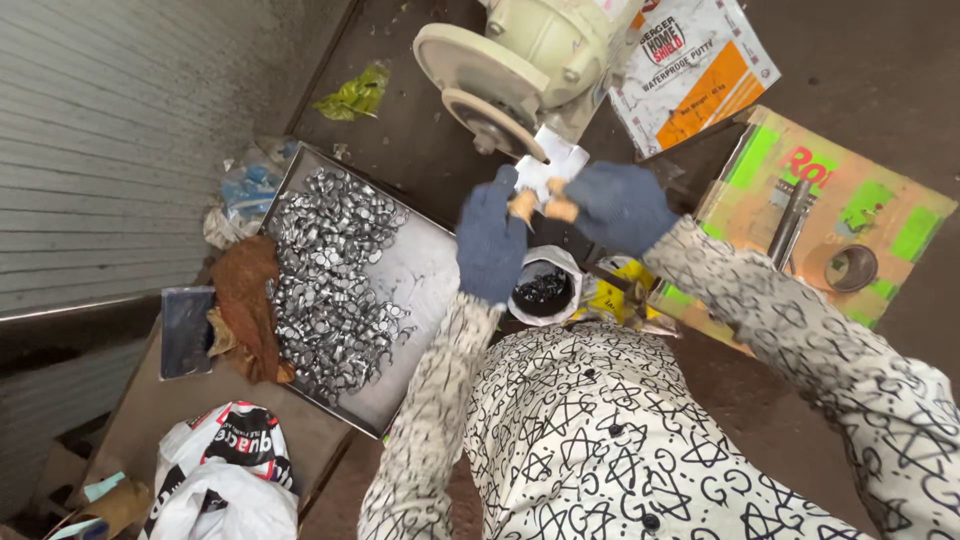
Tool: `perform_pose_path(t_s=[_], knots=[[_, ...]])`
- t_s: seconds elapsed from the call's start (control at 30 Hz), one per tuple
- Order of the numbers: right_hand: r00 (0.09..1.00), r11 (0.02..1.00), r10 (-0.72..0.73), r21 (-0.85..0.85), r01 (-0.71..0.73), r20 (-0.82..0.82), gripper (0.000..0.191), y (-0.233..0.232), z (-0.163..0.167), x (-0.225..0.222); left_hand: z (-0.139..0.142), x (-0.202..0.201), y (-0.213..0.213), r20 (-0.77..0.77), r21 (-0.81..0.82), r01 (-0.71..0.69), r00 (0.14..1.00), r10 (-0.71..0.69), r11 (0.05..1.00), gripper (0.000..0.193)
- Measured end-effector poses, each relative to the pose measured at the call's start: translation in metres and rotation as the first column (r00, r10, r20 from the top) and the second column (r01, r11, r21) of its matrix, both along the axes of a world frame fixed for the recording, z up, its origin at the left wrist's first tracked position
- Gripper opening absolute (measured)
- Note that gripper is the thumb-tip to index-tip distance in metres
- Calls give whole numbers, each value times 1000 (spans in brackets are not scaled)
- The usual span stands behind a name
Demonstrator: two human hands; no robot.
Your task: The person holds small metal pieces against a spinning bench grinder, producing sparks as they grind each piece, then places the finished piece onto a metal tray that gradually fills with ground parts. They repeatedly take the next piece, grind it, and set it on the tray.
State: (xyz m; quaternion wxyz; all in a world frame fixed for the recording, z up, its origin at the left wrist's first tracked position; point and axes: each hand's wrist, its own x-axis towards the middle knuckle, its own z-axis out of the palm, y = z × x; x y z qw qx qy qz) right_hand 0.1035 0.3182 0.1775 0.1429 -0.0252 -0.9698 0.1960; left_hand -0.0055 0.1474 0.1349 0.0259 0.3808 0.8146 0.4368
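Note:
Both my hands wear dark blue gloves with the fingertips cut off. My left hand [490,240] and my right hand [618,205] meet at a folded white sheet [552,168], each pinching an edge of it. The sheet is held right under the round disc [492,122] of a cream-coloured motor machine [535,55]. Whether a small part lies inside the sheet is hidden. Below my hands stands a white bag [545,290] with small dark pieces in it.
A metal tray [415,265] at the left holds a heap of several small shiny metal parts [325,270], with a brown rag [245,305] beside it. A printed cardboard sheet [880,215] with a metal ring and rod lies at the right. Plastic bags [225,470] lie lower left.

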Motion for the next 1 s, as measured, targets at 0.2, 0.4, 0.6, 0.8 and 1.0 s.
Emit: perform_pose_path(t_s=[0.2, 0.4, 0.6, 0.8, 1.0], knots=[[996, 994, -92, -53, 93, 22, 30, 29, -25, -13, -43, -36, 39, -338, -450, 3, 925, -174, 893, 22], [975, 975, 199, 82, -208, 102, 28, 66, -34, -40, -57, -19, 36, -317, -478, -59, 942, -109, 876, 56], [981, 986, 169, 2, -170, 99, 32, 66, -36, -37, -60, -23, 41, -258, -512, -24, 958, -127, 859, 37], [944, 944, 305, 90, -317, 128, 30, 77, -35, -52, -58, -13, 38, -358, -422, -77, 930, -89, 903, 50], [995, 990, -50, -125, 61, 90, 35, 47, -59, -11, -31, -7, 28, -202, -401, 58, 968, -150, 914, 22]])
